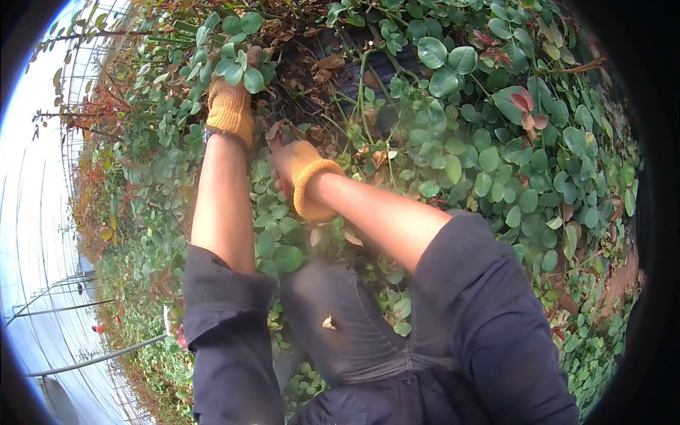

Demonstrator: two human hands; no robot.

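My left hand (231,103), in an orange knitted glove, reaches up among the rose leaves (242,67) and stems near the top. Its fingers are mostly hidden by foliage, so its grip is unclear. My right hand (301,170), also gloved, is below and to the right, closed round something red (283,184) that is mostly hidden. Dry brown leaves (276,131) and green stems (365,106) lie just beside and beyond it.
Dense rose bushes (517,170) surround my hands and legs (326,319). A dark surface (340,64) shows under the stems. At the left are wires and grey pipes (134,348) against a pale background. Brown soil (620,283) shows at the right.
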